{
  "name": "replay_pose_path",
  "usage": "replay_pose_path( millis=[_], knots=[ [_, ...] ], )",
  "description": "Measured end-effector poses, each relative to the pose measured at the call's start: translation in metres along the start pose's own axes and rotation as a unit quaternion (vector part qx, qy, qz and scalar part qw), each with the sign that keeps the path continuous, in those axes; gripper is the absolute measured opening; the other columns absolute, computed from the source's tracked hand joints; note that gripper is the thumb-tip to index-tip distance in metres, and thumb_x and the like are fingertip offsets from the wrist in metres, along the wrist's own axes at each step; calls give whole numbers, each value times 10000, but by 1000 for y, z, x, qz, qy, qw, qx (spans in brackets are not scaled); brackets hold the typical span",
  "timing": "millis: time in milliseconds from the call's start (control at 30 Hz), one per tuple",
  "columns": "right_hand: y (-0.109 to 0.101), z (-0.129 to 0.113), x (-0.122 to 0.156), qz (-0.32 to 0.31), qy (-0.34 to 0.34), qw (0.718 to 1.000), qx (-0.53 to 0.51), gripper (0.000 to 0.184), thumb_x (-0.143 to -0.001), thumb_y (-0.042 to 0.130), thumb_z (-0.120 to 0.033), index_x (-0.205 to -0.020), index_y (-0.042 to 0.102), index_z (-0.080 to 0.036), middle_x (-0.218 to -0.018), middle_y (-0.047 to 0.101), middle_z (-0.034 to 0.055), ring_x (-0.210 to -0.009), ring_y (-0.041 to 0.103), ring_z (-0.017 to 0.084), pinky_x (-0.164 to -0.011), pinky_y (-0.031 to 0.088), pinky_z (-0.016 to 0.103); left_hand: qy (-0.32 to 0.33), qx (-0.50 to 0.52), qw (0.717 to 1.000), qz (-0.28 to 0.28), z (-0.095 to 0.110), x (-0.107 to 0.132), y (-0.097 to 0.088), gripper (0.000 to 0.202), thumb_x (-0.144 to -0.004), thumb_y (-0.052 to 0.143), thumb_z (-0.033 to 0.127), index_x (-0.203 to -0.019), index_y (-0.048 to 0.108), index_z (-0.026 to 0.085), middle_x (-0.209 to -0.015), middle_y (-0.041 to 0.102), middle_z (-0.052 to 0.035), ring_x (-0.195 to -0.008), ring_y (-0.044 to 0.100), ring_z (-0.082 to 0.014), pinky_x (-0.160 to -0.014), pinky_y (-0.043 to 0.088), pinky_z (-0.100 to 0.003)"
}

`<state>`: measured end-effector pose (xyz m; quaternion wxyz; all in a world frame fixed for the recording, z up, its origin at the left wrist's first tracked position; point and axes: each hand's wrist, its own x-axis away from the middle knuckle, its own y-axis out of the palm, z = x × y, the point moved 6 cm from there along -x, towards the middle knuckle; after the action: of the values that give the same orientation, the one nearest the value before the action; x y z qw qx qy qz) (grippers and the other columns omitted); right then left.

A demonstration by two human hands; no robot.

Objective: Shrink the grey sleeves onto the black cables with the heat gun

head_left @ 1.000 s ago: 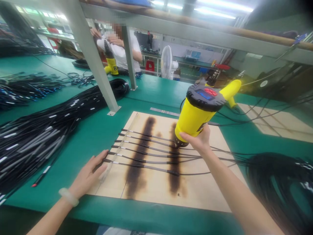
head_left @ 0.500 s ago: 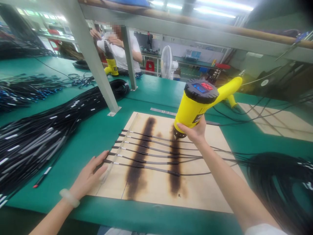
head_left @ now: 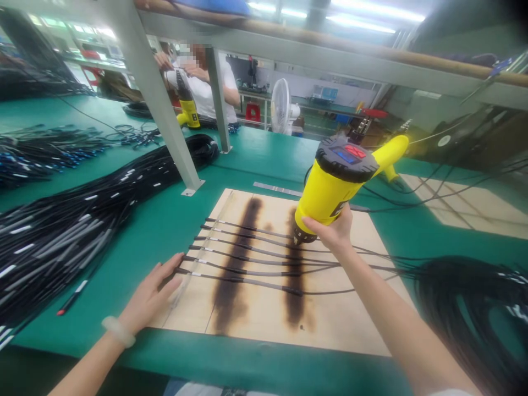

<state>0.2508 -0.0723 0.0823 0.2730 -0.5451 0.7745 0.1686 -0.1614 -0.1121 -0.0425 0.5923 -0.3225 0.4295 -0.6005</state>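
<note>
My right hand (head_left: pixel 335 234) grips a yellow heat gun (head_left: pixel 336 184) with a black rear cap, its nozzle pointing down at the right scorch stripe on a wooden board (head_left: pixel 264 319). Several thin black cables (head_left: pixel 256 264) lie in parallel across the board. My left hand (head_left: pixel 150 294) lies flat with fingers stretched out, pressing the cable ends at the board's left edge beside a clear ruler-like strip (head_left: pixel 202 253).
A large bundle of black cables (head_left: pixel 61 231) covers the green table (head_left: pixel 165 220) on the left, another coil (head_left: pixel 470 308) lies at the right. A grey frame post (head_left: pixel 159 104) stands behind the board. A person with a second heat gun (head_left: pixel 187 107) works across the table; a fan (head_left: pixel 282 104) stands beyond.
The heat gun moved up the right scorch stripe and has come back down a little; its nozzle stays over the cables. My left hand has not moved.
</note>
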Motion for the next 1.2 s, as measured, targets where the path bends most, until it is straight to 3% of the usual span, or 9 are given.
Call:
replay_pose_path(
  millis=[167, 333, 400, 467, 600, 767, 933, 1033, 1200],
  knots=[
    [0, -7, 5, -13, -1, 1000, -12, 651, -480, 809, -317, -1023, 475, -184, -941, 605, 70, -825, 604, 236, -719, 517, 389, -36, 77, 995, -42, 4, 1, -1, 931, -705, 237, 800, -1320, 421, 125, -1377, 380, -75, -1326, 239, -295, -1095, 189, -476],
    [-3, -11, 6, -17, -4, 1000, -10, 662, -483, 808, -329, -1038, 476, -189, -949, 606, 69, -821, 604, 232, -705, 520, 381, -75, 74, 994, -17, 13, -7, -26, 841, -719, 343, 750, -1332, 410, 179, -1370, 409, -48, -1258, 387, -284, -1039, 339, -450],
    [-5, -15, 6, -9, -7, 1000, -2, 649, -484, 806, -351, -1026, 489, -188, -962, 606, 73, -837, 602, 236, -711, 520, 382, -36, 48, 998, 32, 32, -19, -40, 743, -741, 409, 691, -1296, 457, 199, -1364, 423, -43, -1250, 400, -274, -1022, 367, -438],
    [-3, -18, 7, -20, -3, 1000, -3, 612, -505, 794, -376, -1010, 503, -188, -966, 608, 76, -856, 601, 246, -730, 521, 398, 65, 30, 996, 45, 63, -35, -43, 604, -785, 410, 621, -1192, 560, 200, -1337, 460, -42, -1274, 367, -255, -1042, 349, -416],
    [6, -24, 12, -65, 10, 998, -18, 568, -537, 772, -410, -996, 509, -202, -953, 613, 74, -870, 603, 266, -749, 524, 428, 248, -49, 967, -41, 130, -65, -10, 429, -868, 321, 424, -1012, 673, 225, -1317, 483, -38, -1311, 297, -253, -1069, 294, -436],
    [7, -31, 12, -63, 27, 996, -60, 709, -518, 785, -391, -1098, 416, -220, -1004, 600, 82, -869, 609, 266, -740, 536, 440, 313, -119, 935, -114, 182, -91, 45, 350, -878, 358, 326, -974, 689, 260, -1343, 436, -81, -1329, 213, -334, -1027, 227, -585],
    [6, -37, 9, -48, 26, 996, -65, 738, -506, 797, -341, -1113, 393, -228, -977, 606, 64, -831, 617, 245, -716, 544, 423, 268, -142, 940, -153, 192, -116, 72, 326, -843, 452, 306, -1125, 615, 287, -1419, 314, -100, -1337, 142, -379, -1002, 183, -645],
    [8, -41, 9, -28, 13, 999, -44, 735, -487, 806, -329, -1105, 419, -233, -936, 618, 49, -799, 614, 233, -699, 543, 415, 289, -130, 937, -149, 191, -117, 67, 331, -806, 511, 319, -1113, 622, 261, -1381, 368, -97, -1324, 186, -366, -1022, 202, -610],
    [18, -40, 14, -49, 14, 997, -65, 711, -488, 806, -332, -1084, 431, -234, -911, 615, 41, -766, 609, 219, -668, 536, 395, 344, -79, 928, -118, 183, -97, 53, 199, -743, 608, 392, -850, 698, 251, -1261, 482, -59, -1295, 257, -340, -1052, 170, -575]
  ],
)
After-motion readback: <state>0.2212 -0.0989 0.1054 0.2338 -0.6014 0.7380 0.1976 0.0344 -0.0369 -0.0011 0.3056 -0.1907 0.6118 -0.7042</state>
